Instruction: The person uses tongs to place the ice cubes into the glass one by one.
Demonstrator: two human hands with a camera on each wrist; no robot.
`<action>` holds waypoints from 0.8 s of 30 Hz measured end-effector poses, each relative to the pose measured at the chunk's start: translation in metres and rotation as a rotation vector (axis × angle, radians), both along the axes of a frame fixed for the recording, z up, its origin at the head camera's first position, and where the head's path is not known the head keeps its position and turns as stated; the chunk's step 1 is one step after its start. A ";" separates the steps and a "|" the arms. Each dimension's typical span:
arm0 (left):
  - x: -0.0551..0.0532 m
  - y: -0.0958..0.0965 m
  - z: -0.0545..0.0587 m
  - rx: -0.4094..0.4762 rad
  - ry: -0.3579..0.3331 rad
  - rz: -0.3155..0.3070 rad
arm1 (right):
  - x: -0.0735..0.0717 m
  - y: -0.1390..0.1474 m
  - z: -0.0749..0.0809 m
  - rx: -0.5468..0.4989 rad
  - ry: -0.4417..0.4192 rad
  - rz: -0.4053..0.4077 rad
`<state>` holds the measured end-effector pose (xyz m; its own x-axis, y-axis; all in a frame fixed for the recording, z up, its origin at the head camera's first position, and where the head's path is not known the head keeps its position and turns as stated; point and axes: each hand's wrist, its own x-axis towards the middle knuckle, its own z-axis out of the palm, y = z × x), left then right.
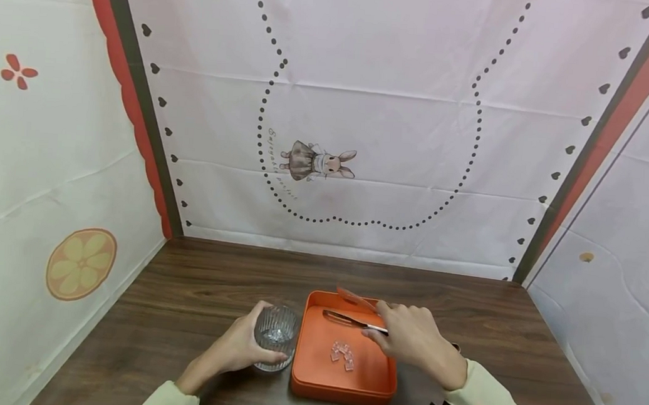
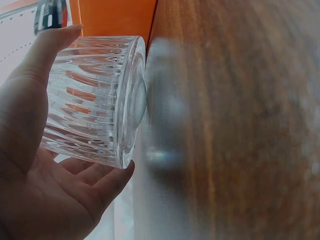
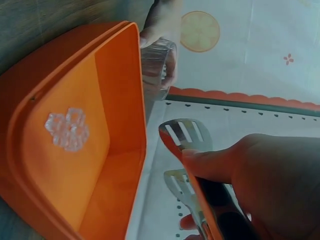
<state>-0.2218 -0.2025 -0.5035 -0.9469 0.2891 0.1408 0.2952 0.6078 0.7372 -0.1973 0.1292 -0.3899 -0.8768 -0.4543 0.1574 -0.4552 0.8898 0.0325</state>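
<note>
My left hand grips a clear ribbed drinking glass, thumb on one side and fingers on the other. The glass is beside the left wall of an orange square tray. My right hand holds a pair of tongs above the tray. Their slotted metal heads are spread apart with nothing between them, as the right wrist view shows. On the tray's floor lies a small cluster of clear ice-like cubes. Whether the glass base touches the table is hard to tell.
A dark wood-grain table lies beneath everything. Printed white cloth hangs behind it, and further cloth panels stand at the left and right. The tray's raised walls surround the cubes.
</note>
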 end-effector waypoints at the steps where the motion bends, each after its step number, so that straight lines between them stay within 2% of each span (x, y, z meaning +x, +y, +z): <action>1: 0.000 0.000 0.000 0.000 0.001 0.000 | 0.000 0.001 -0.001 0.007 -0.016 -0.010; 12: -0.001 0.000 0.001 0.003 -0.007 -0.003 | 0.000 0.004 -0.010 0.081 -0.232 -0.103; 17: -0.001 0.001 -0.001 0.002 0.001 0.001 | 0.000 0.004 -0.014 0.111 -0.265 -0.116; 24: 0.000 0.000 0.000 0.014 -0.008 0.008 | -0.001 0.003 -0.019 0.182 -0.244 -0.129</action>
<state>-0.2217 -0.2021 -0.5035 -0.9503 0.2794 0.1371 0.2842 0.5998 0.7480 -0.1984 0.1320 -0.4093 -0.9307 -0.3386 -0.1381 -0.3533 0.9301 0.1003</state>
